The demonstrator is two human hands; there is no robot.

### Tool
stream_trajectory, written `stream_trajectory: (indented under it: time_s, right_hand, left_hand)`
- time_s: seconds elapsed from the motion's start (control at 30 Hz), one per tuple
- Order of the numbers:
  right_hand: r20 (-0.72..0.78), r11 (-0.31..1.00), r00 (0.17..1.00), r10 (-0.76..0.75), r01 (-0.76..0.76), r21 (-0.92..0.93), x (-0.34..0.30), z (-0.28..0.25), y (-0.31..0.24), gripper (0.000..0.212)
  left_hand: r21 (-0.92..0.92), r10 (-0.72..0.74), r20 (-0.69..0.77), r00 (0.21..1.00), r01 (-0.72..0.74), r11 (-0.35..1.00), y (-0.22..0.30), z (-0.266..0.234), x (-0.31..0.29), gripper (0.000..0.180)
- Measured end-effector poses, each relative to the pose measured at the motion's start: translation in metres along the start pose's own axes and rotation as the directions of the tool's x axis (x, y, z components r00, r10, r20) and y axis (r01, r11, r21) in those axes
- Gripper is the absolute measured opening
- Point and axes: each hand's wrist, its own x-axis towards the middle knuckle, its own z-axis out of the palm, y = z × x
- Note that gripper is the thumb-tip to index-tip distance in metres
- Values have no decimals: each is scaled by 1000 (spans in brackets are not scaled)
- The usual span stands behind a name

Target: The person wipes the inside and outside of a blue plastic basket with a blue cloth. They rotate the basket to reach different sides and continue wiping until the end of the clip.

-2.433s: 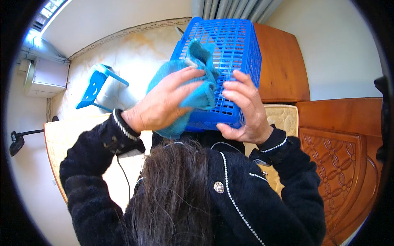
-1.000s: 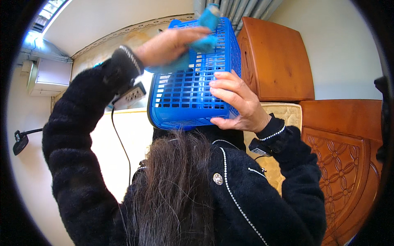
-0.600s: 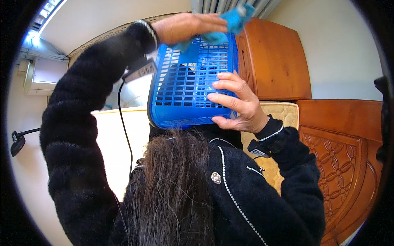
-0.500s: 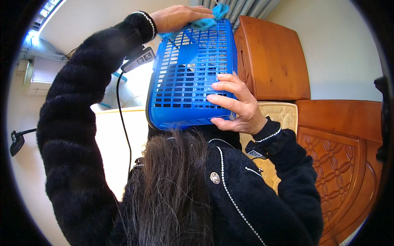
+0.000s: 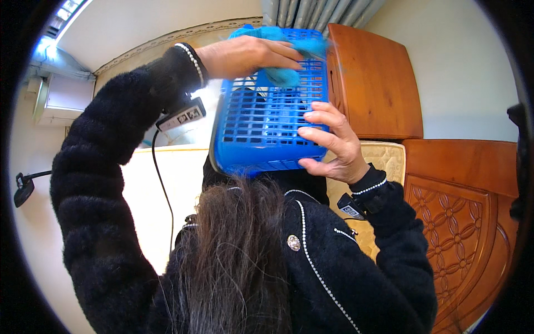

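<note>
A blue plastic basket [image 5: 261, 156] with slotted walls is held up in front of my body, one slotted face turned up toward me. Over the far part of that face, my left hand [image 5: 245, 57] presses a teal cloth [image 5: 283, 77] flat; the cloth bunches out under and beyond the fingers. My right hand [image 5: 335, 143] grips the basket's near right edge, fingers spread over the slots and thumb low on the side. Dark shapes show through the slots, too unclear to name.
A wooden cabinet [image 5: 375, 83] stands just right of the basket, with a carved wooden headboard [image 5: 445, 234] nearer me. A cream mattress [image 5: 384, 158] lies beneath. Grey curtains [image 5: 311, 12] hang at the far side. A black cable [image 5: 161, 178] dangles from my left wrist.
My left hand has slid the cloth from the basket's far edge nearer over its slotted face. Basket and right hand have shifted slightly right.
</note>
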Motion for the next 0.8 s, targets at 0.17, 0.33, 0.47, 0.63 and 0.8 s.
stream_trajectory:
  time_s: [0.17, 0.33, 0.47, 0.63, 0.8]
  right_hand:
    - [31, 1000, 1000, 7, -7, -4, -3, -2, 3, 56]
    - [4, 998, 999, 34, -33, -54, 2, -6, 2, 55]
    - [-37, 997, 998, 47, -49, -58, 1, -5, 2, 56]
    - [-39, 989, 995, 89, -93, -117, -3, -6, 6, 61]
    - [-39, 971, 988, 148, -153, -186, -7, -11, 5, 65]
  left_hand:
    - [90, -132, -102, 986, 141, 986, -40, 11, -34, 49]
    - [-54, -307, -338, 889, 308, 950, -62, 0, -51, 45]
    - [-611, -636, -63, 769, 474, 634, -58, 16, -44, 54]
    - [-527, -454, -542, 707, 135, 839, -3, 53, -38, 56]
    - [-715, -328, -426, 843, -92, 693, 67, 14, -86, 63]
